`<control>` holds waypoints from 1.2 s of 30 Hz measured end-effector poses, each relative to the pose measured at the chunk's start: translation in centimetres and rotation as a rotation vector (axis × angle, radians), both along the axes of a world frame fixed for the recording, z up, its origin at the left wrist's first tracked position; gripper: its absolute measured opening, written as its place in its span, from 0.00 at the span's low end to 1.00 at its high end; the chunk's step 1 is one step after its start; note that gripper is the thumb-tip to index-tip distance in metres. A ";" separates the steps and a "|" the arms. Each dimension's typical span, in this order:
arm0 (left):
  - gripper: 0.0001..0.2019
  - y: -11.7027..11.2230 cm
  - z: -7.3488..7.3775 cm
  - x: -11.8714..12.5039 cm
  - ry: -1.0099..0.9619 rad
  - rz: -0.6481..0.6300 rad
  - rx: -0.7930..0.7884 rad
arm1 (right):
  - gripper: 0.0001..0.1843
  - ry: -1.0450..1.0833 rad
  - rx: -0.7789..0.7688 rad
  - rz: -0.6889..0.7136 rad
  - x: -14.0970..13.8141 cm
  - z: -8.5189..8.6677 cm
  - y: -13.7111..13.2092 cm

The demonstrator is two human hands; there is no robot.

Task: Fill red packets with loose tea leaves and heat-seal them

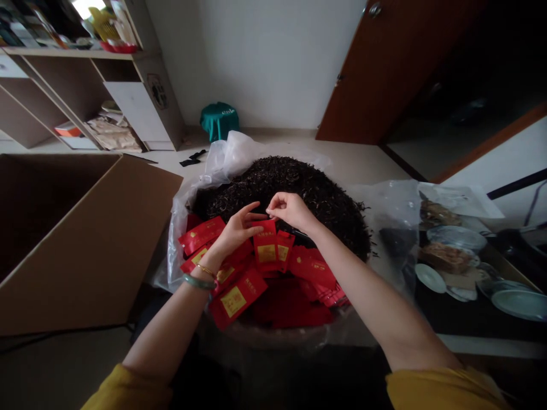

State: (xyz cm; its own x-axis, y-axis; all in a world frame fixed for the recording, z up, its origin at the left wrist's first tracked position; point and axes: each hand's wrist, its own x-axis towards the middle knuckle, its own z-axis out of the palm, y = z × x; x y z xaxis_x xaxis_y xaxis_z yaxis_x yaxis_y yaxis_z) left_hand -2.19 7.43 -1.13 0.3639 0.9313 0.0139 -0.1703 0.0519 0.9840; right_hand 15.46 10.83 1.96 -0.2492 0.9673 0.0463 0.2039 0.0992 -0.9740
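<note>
My left hand point(240, 229) is at the top left corner of an upright red packet point(266, 246) with a gold label. Its thumb lies over the packet's front and pinches it, while the index finger stretches out above. My right hand point(291, 209) is closed in a pinch just above the packet's top edge; whatever is between its fingertips is too small to make out. Behind both hands rises a heap of dark, loose tea leaves point(294, 176). More red packets point(237, 297) lie around the near side of the heap, beneath and beside my wrists.
Clear plastic sheeting point(182, 228) surrounds the heap. At left stands a large open cardboard box point(106, 228). Glass dishes point(456, 238) and saucers point(431, 278) sit on a dark surface at right. A teal-covered stool point(219, 119) stands by the wall.
</note>
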 end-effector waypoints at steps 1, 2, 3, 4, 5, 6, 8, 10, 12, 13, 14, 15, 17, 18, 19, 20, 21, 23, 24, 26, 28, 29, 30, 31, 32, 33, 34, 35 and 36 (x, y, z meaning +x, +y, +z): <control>0.39 0.1 -0.3 0.1 0.032 -0.001 0.014 | 0.09 -0.009 -0.003 -0.005 0.1 -0.1 -0.1; 0.38 0.2 -0.6 0.1 0.056 0.004 0.031 | 0.08 -0.026 -0.002 -0.003 0.2 -0.2 -0.2; 0.38 0.3 -0.8 0.2 0.072 0.012 0.048 | 0.08 -0.052 -0.002 0.006 0.4 -0.3 -0.4; 0.37 0.4 -0.9 0.2 0.078 0.023 0.063 | 0.11 -0.086 -0.005 0.023 0.5 -0.5 -0.6; 0.37 0.4 -1.0 0.2 0.076 0.035 0.075 | 0.14 -0.128 -0.014 0.047 0.7 -0.6 -0.9; 0.37 0.4 -1.0 0.2 0.070 0.046 0.082 | 0.17 -0.177 -0.031 0.078 0.9 -0.7 -1.2; 0.36 0.4 -0.9 0.2 0.057 0.069 0.090 | 0.15 -0.280 -0.064 0.128 1.1 -0.8 -1.6; 0.36 0.2 -0.7 0.3 0.042 0.104 0.097 | 0.10 -0.334 -0.071 0.119 1.3 -0.9 -1.9; 0.38 0.0 -0.5 0.5 0.021 0.135 0.091 | 0.11 -0.296 -0.070 0.041 1.5 -0.9 -2.1; 0.38 -0.1 -0.3 0.6 0.014 0.123 0.072 | 0.12 -0.239 -0.073 -0.010 1.5 -0.9 -2.1; 0.38 -0.3 -0.2 0.7 0.017 0.085 0.041 | 0.13 -0.166 -0.083 -0.055 1.6 -0.8 -2.2; 0.37 -0.5 -0.1 0.9 0.033 0.029 0.004 | 0.14 -0.089 -0.094 -0.092 1.7 -0.7 -2.2; 0.31 -0.9 0.2 1.1 0.108 -0.083 -0.060 | 0.17 0.039 -0.110 -0.140 1.8 -0.5 -2.4; 0.28 -1.1 0.3 1.2 0.154 -0.110 -0.074 | 0.18 0.075 -0.111 -0.151 1.9 -0.3 -2.6; 0.25 -1.3 0.4 1.3 0.200 -0.114 -0.075 | 0.18 0.087 -0.105 -0.150 2.0 -0.2 -2.7; 0.22 -1.4 0.6 1.3 0.240 -0.107 -0.068 | 0.19 0.083 -0.093 -0.142 2.1 0.0 -2.9; 0.20 -1.5 0.7 1.3 0.271 -0.100 -0.058 | 0.19 0.069 -0.076 -0.130 2.2 0.1 -3.0; 0.18 -1.6 0.8 1.3 0.314 -0.104 -0.030 | 0.20 0.020 -0.045 -0.101 2.3 0.3 -3.1; 0.17 -1.5 0.9 1.3 0.329 -0.113 -0.013 | 0.20 -0.007 -0.036 -0.093 2.4 0.4 -3.2; 0.18 -1.5 1.0 1.3 0.337 -0.123 0.021 | 0.19 -0.054 -0.029 -0.088 2.4 0.4 -3.2; 0.20 -1.5 1.1 1.4 0.311 -0.123 0.039 | 0.19 -0.084 0.003 -0.101 2.2 0.5 -3.2; 0.21 -1.5 1.2 1.4 0.292 -0.120 0.041 | 0.19 -0.092 0.035 -0.110 2.2 0.6 -3.3; 0.22 -1.6 1.4 1.4 0.273 -0.115 0.042 | 0.20 -0.102 0.074 -0.115 2.1 0.7 -3.4; 0.23 -1.7 1.6 1.5 0.261 -0.108 0.042 | 0.20 -0.114 0.114 -0.114 2.0 0.9 -3.6; 0.23 -1.9 1.8 1.5 0.259 -0.099 0.046 | 0.19 -0.124 0.149 -0.106 2.0 1.2 -3.9; 0.23 -2.2 2.0 1.5 0.266 -0.092 0.055 | 0.18 -0.132 0.175 -0.093 2.1 1.4 -4.1; 0.22 -2.4 2.2 1.6 0.287 -0.095 0.070 | 0.16 -0.139 0.192 -0.078 2.2 1.7 -4.5; 0.21 -2.7 2.3 1.6 0.317 -0.106 0.092 | 0.15 -0.147 0.201 -0.063 2.3 2.0 -4.8; 0.20 -3.1 2.4 1.7 0.354 -0.124 0.118 | 0.15 -0.160 0.205 -0.048 2.4 2.2 -5.2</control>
